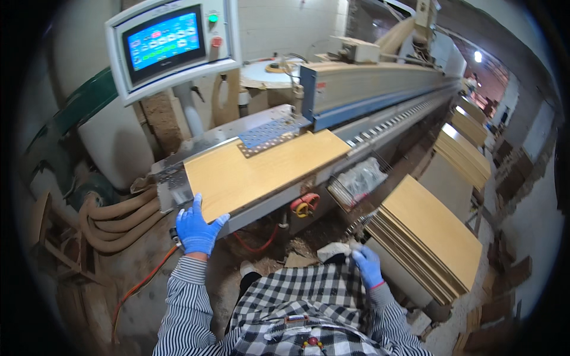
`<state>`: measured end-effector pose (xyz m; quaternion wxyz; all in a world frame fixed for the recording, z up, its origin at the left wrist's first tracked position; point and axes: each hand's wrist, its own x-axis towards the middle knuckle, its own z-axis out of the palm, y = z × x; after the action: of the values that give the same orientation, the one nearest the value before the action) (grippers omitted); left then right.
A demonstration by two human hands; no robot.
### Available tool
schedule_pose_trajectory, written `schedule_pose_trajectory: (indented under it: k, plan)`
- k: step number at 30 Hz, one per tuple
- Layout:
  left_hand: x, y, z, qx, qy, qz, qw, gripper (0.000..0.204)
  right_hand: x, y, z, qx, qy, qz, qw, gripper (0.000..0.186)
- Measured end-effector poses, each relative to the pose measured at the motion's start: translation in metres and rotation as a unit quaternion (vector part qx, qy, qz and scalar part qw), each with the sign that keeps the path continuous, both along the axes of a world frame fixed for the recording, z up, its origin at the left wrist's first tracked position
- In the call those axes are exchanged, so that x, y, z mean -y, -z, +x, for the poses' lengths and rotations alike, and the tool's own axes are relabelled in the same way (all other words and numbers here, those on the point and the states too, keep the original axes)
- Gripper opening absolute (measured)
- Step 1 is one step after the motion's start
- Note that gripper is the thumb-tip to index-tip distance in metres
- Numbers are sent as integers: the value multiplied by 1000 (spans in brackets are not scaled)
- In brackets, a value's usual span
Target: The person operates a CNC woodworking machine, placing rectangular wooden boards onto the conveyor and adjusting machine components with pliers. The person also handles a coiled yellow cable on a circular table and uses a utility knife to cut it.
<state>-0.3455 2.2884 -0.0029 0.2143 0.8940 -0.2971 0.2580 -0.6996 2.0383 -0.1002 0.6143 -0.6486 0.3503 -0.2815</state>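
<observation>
A flat yellow wooden board [255,175] lies on the machine's bed. My left hand [199,230], in a blue glove, touches the board's near left corner with fingers spread, the thumb along its front edge. Low in front of me, by the checked apron [297,291], is my right hand [368,266], also blue-gloved. Its fingers are drawn together; what they hold, if anything, is too small to make out. Beside it, to the right, a stack of similar boards [430,228] stands at a tilt. A perforated metal plate [270,136] adjoins the board's far edge.
A control screen [163,44] with a green and a red button stands at the upper left. The long machine's blue-grey beam [368,92] runs off to the far right, above a roller track [392,121]. Hoses [119,222] lie left; more stacked boards [463,157] stand right.
</observation>
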Motion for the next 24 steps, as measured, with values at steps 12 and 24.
schedule_pose_trajectory:
  k: [12,24]
  plan:
    - [18,24,13,96,31,51,994,58,138,-39,17,-343,88,-640,682,36]
    - [17,30,13,110,4,40,993,47,53,-37,-27,-325,80,-621,709,42]
